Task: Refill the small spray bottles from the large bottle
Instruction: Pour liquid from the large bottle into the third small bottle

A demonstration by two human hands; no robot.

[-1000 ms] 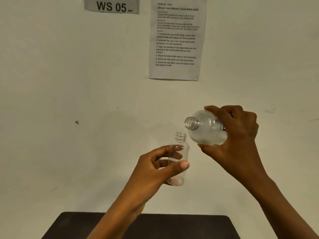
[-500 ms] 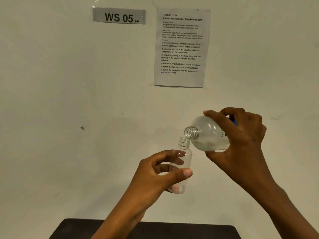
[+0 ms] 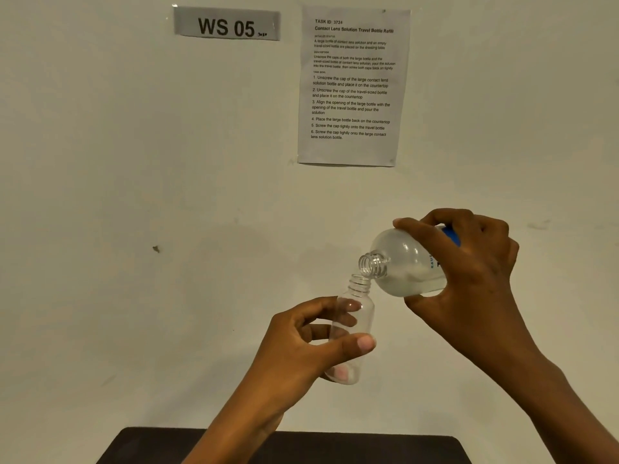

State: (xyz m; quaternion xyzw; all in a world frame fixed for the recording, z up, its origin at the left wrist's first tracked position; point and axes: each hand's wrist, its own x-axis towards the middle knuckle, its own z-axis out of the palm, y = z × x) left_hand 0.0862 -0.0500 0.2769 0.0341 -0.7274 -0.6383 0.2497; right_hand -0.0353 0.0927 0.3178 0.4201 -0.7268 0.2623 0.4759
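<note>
My left hand (image 3: 301,349) grips a small clear bottle (image 3: 356,324), uncapped and held nearly upright in mid-air. My right hand (image 3: 469,262) holds the large clear bottle (image 3: 405,262) tilted on its side, its open threaded neck pointing left and down, touching or just above the small bottle's mouth. Clear liquid pools along the large bottle's lower side. A blue patch of its label shows between my right fingers. The small bottle looks almost empty. No caps or spray heads are in view.
A dark tabletop (image 3: 368,447) runs along the bottom edge below my hands. Behind is a plain wall with a "WS 05" sign (image 3: 227,25) and a printed instruction sheet (image 3: 351,85).
The large bottle has come down and tilted further, bringing its neck onto the small bottle's mouth. Both hands sit slightly lower in the view.
</note>
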